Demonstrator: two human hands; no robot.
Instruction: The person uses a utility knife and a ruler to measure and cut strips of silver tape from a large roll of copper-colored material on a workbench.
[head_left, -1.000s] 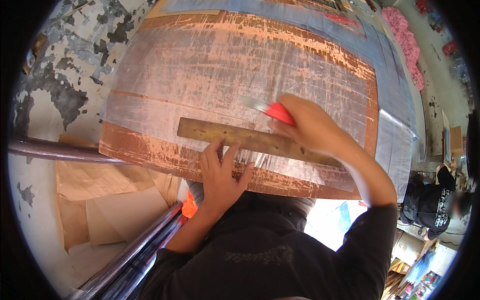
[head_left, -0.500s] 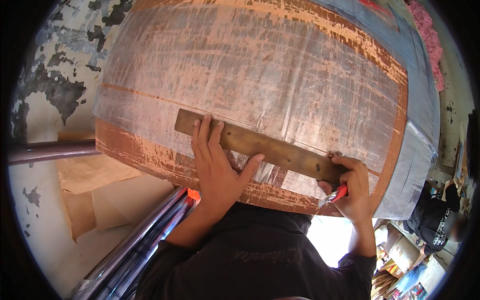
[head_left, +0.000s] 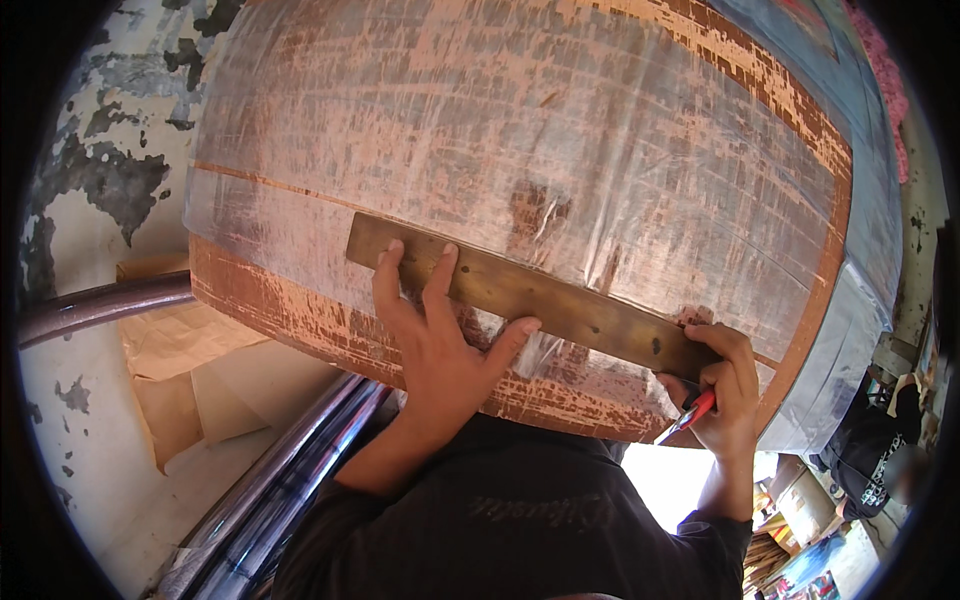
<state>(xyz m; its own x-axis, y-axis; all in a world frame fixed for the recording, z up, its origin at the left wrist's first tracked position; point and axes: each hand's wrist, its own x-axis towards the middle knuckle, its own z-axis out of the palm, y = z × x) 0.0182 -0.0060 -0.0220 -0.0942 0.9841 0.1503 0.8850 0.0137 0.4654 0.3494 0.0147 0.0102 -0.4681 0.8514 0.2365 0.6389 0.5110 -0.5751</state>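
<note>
The left hand (head_left: 447,365), fingers spread apart, rests on a brass-coloured straightedge (head_left: 545,303) atop a clear sheet (head_left: 420,130), and at the straightedge's right end the right hand (head_left: 730,405) has its fingers clamped on a red-handled knife (head_left: 694,409).

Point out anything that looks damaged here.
The brown work board looks heavily worn, its surface scuffed to pale patches, plainest along the near edge. The wall at left shows dark blotches, apparently peeled paint.

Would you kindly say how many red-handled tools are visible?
1: the red-handled tool in the right hand, by the right end of the brown bar. Others may be hidden.
</note>
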